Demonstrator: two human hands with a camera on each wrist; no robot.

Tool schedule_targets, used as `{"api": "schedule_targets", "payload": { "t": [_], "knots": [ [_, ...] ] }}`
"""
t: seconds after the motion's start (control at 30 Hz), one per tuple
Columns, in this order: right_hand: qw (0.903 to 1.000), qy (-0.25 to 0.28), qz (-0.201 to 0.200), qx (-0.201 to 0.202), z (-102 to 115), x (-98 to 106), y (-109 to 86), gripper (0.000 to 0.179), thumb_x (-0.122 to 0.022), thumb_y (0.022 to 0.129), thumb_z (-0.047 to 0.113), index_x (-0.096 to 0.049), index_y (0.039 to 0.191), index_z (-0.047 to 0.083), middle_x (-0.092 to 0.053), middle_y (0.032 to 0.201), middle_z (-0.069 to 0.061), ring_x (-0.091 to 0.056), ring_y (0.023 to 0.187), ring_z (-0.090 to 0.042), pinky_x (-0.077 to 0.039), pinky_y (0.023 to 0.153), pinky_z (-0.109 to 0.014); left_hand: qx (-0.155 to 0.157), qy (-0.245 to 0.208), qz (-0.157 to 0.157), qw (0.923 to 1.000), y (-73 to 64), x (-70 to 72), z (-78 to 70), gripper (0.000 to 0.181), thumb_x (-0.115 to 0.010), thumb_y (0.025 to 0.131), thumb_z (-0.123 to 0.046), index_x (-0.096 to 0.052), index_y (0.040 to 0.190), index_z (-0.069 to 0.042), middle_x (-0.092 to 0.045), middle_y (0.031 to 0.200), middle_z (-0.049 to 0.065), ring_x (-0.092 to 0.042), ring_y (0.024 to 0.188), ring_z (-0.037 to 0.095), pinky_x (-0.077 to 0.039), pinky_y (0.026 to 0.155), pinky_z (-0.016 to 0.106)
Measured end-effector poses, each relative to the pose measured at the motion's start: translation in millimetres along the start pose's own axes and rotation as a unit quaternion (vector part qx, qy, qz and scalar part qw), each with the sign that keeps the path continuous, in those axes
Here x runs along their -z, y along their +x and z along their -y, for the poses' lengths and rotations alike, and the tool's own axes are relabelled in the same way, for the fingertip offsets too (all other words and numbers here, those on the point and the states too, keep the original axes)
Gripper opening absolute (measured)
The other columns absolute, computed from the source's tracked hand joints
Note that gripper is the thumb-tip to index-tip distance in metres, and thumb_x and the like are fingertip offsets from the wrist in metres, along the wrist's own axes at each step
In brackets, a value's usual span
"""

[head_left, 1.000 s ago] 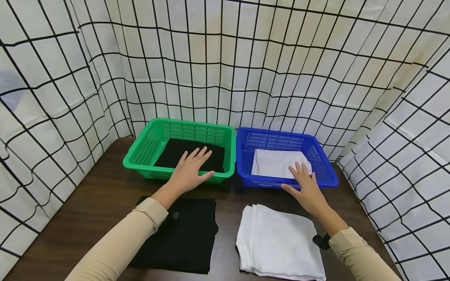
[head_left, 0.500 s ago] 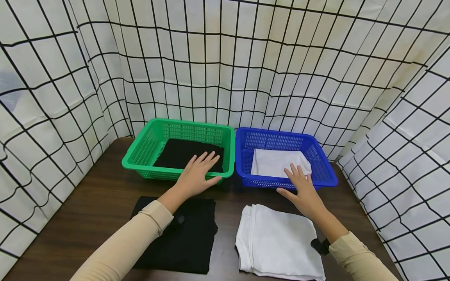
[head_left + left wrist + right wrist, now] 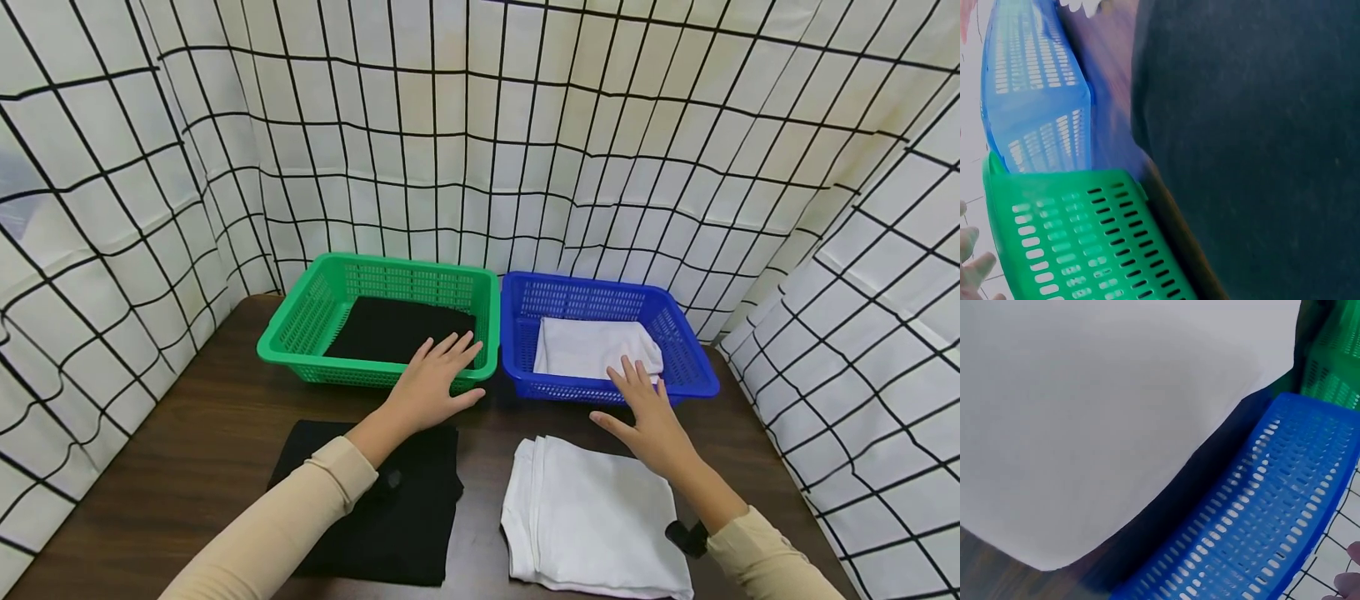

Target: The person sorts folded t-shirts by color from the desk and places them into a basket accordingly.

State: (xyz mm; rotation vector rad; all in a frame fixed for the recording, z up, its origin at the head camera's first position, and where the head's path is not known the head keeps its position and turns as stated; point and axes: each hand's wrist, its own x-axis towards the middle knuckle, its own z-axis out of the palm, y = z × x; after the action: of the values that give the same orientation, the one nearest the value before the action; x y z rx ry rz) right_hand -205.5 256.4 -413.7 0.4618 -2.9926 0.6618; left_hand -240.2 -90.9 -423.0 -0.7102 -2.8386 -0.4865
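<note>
My left hand (image 3: pixel 429 390) has its fingers spread over the front right edge of the green basket (image 3: pixel 300 360). A folded black cloth (image 3: pixel 390 327) lies in that basket. Fingers apart and holding nothing, my right hand (image 3: pixel 651 421) hovers at the front of the blue basket (image 3: pixel 693 367), where a folded white cloth (image 3: pixel 585 343) lies. Nearer to me, a folded black garment (image 3: pixel 405 517) is partly under my left forearm in the head view. Beside it lies a folded white garment (image 3: pixel 596 517). Only fingertips show at the edge of each wrist view.
Both baskets stand side by side at the back of the brown wooden table (image 3: pixel 172 450). White sheeting (image 3: pixel 420 150) with a black grid encloses the table at the back and sides. Dark wrist gear (image 3: pixel 686 537) shows by my right sleeve.
My left hand has drifted right and slightly toward me, off the black cloth to the basket's front edge. My right hand has shifted slightly back toward me. The cloths and baskets stay put.
</note>
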Motion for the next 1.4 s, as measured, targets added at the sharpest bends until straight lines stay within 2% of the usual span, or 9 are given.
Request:
{"api": "schedule_targets", "payload": {
  "t": [0.37, 0.73, 0.9, 1.13, 1.4],
  "knots": [
    [1.0000, 0.003, -0.003, 0.005, 10.3, 3.1, -11.8, 0.083, -0.061, 0.093, 0.054, -0.030, 0.157, 0.010, -0.013, 0.167, -0.017, -0.002, 0.155, -0.040, 0.000, 0.121, -0.067, -0.040, -0.005, 0.010, 0.9991, -3.5, -4.5, -17.3, 0.073, -0.060, 0.095, -0.050, -0.036, 0.155, -0.016, -0.031, 0.163, 0.006, -0.027, 0.152, 0.030, -0.016, 0.125, 0.054],
    [0.9999, 0.013, 0.002, -0.004, 15.2, 0.7, -18.6, 0.083, -0.061, 0.093, 0.054, -0.030, 0.157, 0.011, -0.013, 0.167, -0.018, -0.002, 0.155, -0.041, 0.000, 0.120, -0.068, -0.062, -0.014, 0.032, 0.9975, -7.6, -11.2, -32.4, 0.073, -0.058, 0.096, -0.052, -0.034, 0.156, -0.017, -0.029, 0.164, 0.005, -0.025, 0.153, 0.028, -0.015, 0.126, 0.053],
    [0.9998, 0.018, 0.001, -0.006, 12.5, -3.4, -22.8, 0.083, -0.062, 0.093, 0.053, -0.030, 0.157, 0.010, -0.012, 0.167, -0.019, -0.003, 0.154, -0.042, -0.001, 0.120, -0.069, -0.073, -0.016, 0.025, 0.9969, -9.5, -15.1, -35.4, 0.073, -0.060, 0.095, -0.051, -0.037, 0.155, -0.016, -0.031, 0.163, 0.005, -0.027, 0.152, 0.028, -0.016, 0.126, 0.052],
    [0.9991, 0.041, 0.002, -0.006, 6.0, -8.6, -27.9, 0.083, -0.064, 0.093, 0.050, -0.030, 0.157, 0.009, -0.010, 0.167, -0.019, 0.000, 0.155, -0.041, 0.002, 0.120, -0.067, -0.086, 0.002, 0.024, 0.9960, -14.0, -21.5, -36.5, 0.072, -0.058, 0.096, -0.053, -0.037, 0.155, -0.016, -0.033, 0.162, 0.005, -0.029, 0.151, 0.027, -0.019, 0.125, 0.051],
    [0.9989, 0.048, -0.001, -0.006, 4.0, -11.4, -30.8, 0.083, -0.063, 0.093, 0.051, -0.030, 0.157, 0.009, -0.009, 0.167, -0.018, -0.001, 0.154, -0.043, 0.002, 0.121, -0.066, -0.089, -0.007, 0.029, 0.9956, -17.7, -25.3, -41.9, 0.072, -0.060, 0.095, -0.052, -0.038, 0.155, -0.017, -0.033, 0.162, 0.004, -0.029, 0.151, 0.026, -0.021, 0.125, 0.051]
  ]
}}
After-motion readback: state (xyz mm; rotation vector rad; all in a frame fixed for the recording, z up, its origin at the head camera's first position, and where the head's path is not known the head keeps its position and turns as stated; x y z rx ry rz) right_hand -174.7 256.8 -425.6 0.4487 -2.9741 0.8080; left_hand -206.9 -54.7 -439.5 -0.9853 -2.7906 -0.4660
